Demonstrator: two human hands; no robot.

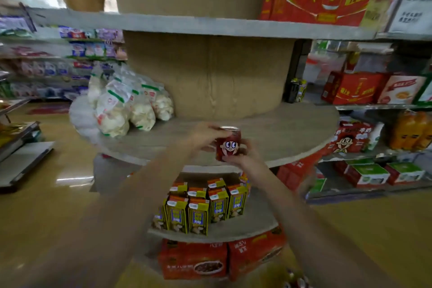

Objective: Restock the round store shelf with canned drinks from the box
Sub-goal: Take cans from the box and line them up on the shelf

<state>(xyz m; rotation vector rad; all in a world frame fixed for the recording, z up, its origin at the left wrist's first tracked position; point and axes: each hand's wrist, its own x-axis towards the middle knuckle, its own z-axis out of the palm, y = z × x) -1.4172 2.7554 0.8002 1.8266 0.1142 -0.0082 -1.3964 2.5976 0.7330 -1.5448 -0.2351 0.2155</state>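
At the front edge of the round shelf point(268, 133), middle tier, both hands hold one red can point(228, 144) upright, cartoon face toward the camera. Left hand point(205, 135) curls its fingers over the can's top and left side; right hand point(243, 155) cups it from below and right. Can looks to be just above the board, not yet set down. Step in hand: placing a can on the tier. Bare board lies behind and right of the can; bagged snacks point(126, 105) fill the left edge. Next move, as I judge it: lower the can flat, release both grips, return to the box. More can tops point(297, 282) show at the bottom edge; box itself not visible. Motion blur throughout.
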